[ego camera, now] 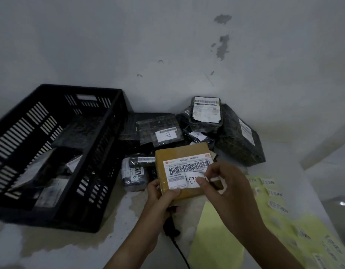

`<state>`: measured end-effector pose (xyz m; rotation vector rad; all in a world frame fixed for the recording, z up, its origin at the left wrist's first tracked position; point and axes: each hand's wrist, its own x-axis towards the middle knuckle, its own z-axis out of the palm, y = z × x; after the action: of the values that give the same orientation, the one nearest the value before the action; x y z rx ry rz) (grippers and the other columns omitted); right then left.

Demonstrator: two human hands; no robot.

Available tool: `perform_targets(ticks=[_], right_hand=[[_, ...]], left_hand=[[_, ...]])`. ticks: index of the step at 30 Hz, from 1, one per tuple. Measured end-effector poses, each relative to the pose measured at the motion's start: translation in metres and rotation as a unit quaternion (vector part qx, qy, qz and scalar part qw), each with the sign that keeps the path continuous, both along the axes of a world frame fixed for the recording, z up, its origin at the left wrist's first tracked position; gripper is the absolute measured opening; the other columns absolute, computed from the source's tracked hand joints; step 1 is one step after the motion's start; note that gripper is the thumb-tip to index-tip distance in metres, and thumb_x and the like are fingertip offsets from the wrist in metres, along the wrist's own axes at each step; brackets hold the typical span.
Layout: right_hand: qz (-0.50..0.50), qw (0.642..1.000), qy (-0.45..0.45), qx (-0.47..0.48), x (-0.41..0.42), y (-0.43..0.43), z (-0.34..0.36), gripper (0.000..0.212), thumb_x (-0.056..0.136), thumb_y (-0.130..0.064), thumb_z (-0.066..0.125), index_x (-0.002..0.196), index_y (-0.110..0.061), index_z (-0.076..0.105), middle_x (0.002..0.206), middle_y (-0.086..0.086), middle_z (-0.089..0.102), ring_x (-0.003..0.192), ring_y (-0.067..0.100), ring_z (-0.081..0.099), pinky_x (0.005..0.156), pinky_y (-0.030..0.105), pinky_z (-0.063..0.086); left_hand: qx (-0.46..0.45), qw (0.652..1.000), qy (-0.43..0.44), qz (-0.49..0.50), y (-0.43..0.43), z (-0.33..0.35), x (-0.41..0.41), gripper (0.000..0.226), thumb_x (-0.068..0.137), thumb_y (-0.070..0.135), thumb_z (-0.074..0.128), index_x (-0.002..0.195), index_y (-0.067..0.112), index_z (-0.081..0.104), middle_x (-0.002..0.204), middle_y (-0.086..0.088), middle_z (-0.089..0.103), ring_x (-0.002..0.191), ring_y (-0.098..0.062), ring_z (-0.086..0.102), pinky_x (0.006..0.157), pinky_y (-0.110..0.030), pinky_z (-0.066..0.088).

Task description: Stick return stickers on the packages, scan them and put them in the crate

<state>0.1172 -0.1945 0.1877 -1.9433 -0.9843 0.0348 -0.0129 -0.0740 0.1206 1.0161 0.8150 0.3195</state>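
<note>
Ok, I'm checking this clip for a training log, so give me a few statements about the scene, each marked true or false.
1. The left hand holds the brown box. True.
2. The right hand pinches a white sticker against the box's label. True.
3. The black crate holds nothing. False: several packages already lie in it.
4. The yellow sticker sheets lie inside the crate. False: they lie to the right of the box.
5. A package marked B lies behind the box. True.
</note>
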Motion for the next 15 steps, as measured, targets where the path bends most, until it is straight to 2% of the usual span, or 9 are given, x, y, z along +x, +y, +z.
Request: perform_targets(ticks=[3, 5, 7, 9, 12, 15], right_hand=[[0.012, 0.999, -0.052, -0.010, -0.004, 0.007, -0.001, 0.023, 0.078, -0.025, 0.078, 0.078, -0.029, 0.055, 0.078, -0.014, 0.058, 0.080, -0.001, 0.057, 0.067, 0.008, 0.045], [0.022, 0.997, -0.067, -0.011, -0.007, 0.009, -0.002, 0.018, 0.081, -0.036, 0.072, 0.080, -0.030, 0.054, 0.078, -0.019, 0.055, 0.079, 0.005, 0.058, 0.067, 0.028, 0.053], [0.032, 0.996, -0.088, -0.016, -0.009, 0.011, -0.001, 0.016, 0.082, -0.044, 0.064, 0.082, -0.034, 0.053, 0.080, -0.024, 0.052, 0.080, 0.009, 0.058, 0.067, 0.040, 0.053], [0.038, 0.993, -0.107, -0.023, -0.012, 0.013, -0.001, 0.014, 0.081, -0.044, 0.062, 0.084, -0.033, 0.054, 0.081, -0.026, 0.050, 0.080, 0.011, 0.057, 0.067, 0.042, 0.054], [0.045, 0.993, -0.107, -0.031, -0.016, 0.014, 0.000, 0.013, 0.081, -0.040, 0.065, 0.086, -0.031, 0.056, 0.083, -0.026, 0.050, 0.080, 0.011, 0.057, 0.067, 0.042, 0.054], [0.044, 0.995, -0.083, -0.036, -0.019, 0.014, 0.002, 0.014, 0.082, -0.038, 0.068, 0.085, -0.033, 0.056, 0.083, -0.023, 0.053, 0.080, 0.007, 0.057, 0.066, 0.037, 0.054]], left_hand=[[0.005, 1.000, -0.015, 0.000, 0.005, 0.002, -0.007, 0.082, 0.056, 0.053, 0.078, 0.130, 0.036, 0.048, 0.128, 0.009, 0.069, 0.118, -0.020, 0.066, 0.093, -0.044, 0.056], [0.007, 1.000, -0.020, -0.002, 0.007, 0.005, -0.010, 0.076, 0.058, 0.050, 0.078, 0.127, 0.036, 0.049, 0.123, 0.009, 0.072, 0.115, -0.019, 0.067, 0.085, -0.038, 0.054], [0.007, 1.000, -0.020, -0.001, 0.009, 0.008, -0.013, 0.066, 0.065, 0.042, 0.076, 0.125, 0.036, 0.050, 0.117, 0.011, 0.074, 0.110, -0.018, 0.068, 0.081, -0.035, 0.053], [0.005, 1.000, -0.018, 0.000, 0.012, 0.009, -0.016, 0.061, 0.069, 0.039, 0.072, 0.125, 0.035, 0.049, 0.116, 0.010, 0.074, 0.109, -0.018, 0.069, 0.078, -0.033, 0.053], [0.009, 1.000, -0.010, 0.000, 0.015, 0.011, -0.019, 0.071, 0.061, 0.045, 0.077, 0.125, 0.033, 0.049, 0.113, 0.011, 0.075, 0.110, -0.019, 0.069, 0.078, -0.034, 0.053], [0.015, 1.000, -0.008, -0.001, 0.017, 0.011, -0.021, 0.072, 0.060, 0.045, 0.076, 0.125, 0.032, 0.048, 0.114, 0.011, 0.075, 0.111, -0.020, 0.068, 0.079, -0.034, 0.052]])
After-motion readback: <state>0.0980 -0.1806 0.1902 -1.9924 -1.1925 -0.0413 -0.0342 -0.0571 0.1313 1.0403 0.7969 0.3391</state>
